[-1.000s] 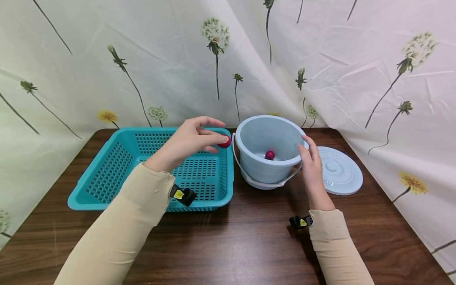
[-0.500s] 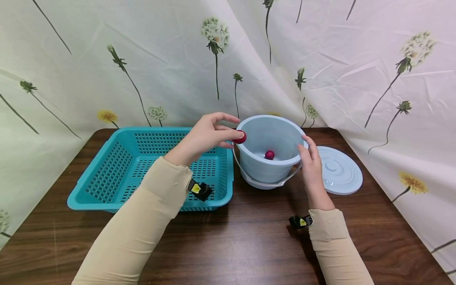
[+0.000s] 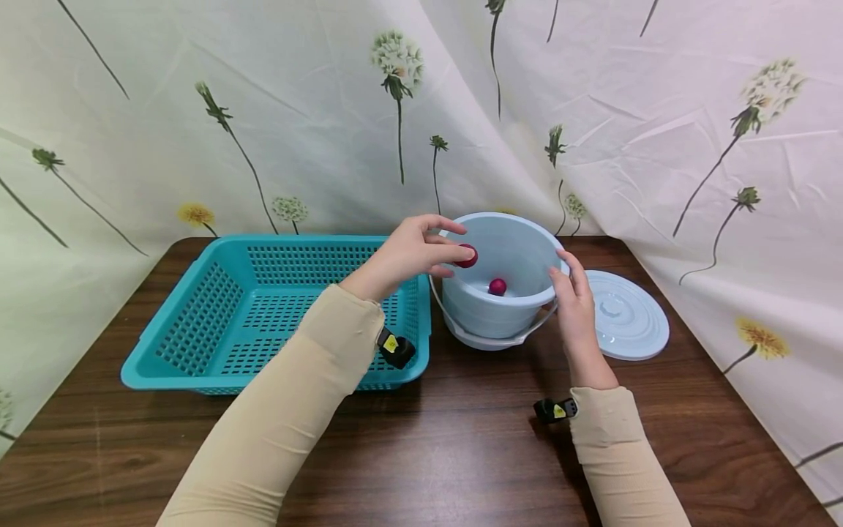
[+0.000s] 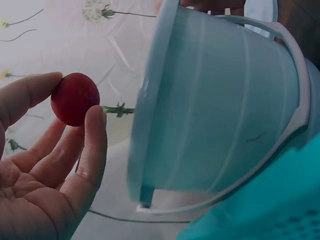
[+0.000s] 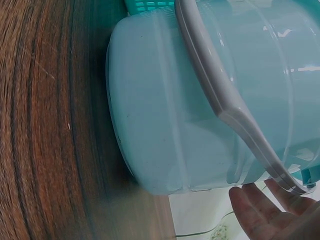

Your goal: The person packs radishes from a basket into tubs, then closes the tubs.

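Note:
Between thumb and fingertips my left hand (image 3: 416, 253) pinches a small dark red ball (image 4: 75, 99). In the head view this ball overlaps the left part of the mouth of the light blue bucket (image 3: 490, 318); the left wrist view shows it beside the rim, level with the opening. A second red ball (image 3: 497, 287) lies on the bucket's floor. My right hand (image 3: 579, 315) holds the bucket's rim on the right side, thumb toward the near edge. The bucket stands upright, its pale handle (image 5: 215, 90) hanging down at the front.
Left of the bucket stands a turquoise perforated basket (image 3: 197, 329), partly behind my left arm. A light blue round lid (image 3: 628, 315) lies flat on the brown wooden table (image 3: 474, 446) at the right. Flower-patterned cloth (image 3: 296, 95) hangs behind.
My left hand has moved right with the red ball, from over the basket's right edge to the bucket's mouth. The right hand and the bucket stay in place.

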A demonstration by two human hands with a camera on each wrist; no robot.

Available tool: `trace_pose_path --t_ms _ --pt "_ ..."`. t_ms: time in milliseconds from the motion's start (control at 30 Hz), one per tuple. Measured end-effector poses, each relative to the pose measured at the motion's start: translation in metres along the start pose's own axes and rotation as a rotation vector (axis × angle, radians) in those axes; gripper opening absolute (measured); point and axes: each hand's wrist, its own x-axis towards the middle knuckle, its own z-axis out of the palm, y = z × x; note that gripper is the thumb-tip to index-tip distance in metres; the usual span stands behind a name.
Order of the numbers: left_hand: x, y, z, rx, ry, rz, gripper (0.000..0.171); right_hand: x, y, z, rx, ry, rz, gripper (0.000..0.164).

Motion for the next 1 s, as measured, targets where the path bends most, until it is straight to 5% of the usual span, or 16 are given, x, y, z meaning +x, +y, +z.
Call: trace_pose_path --t_ms 1000 --pt "0.043 -0.001 0.037 0.024 0.019 0.006 0.036 0.003 0.001 -0.001 -0.010 0.009 -0.033 0.051"
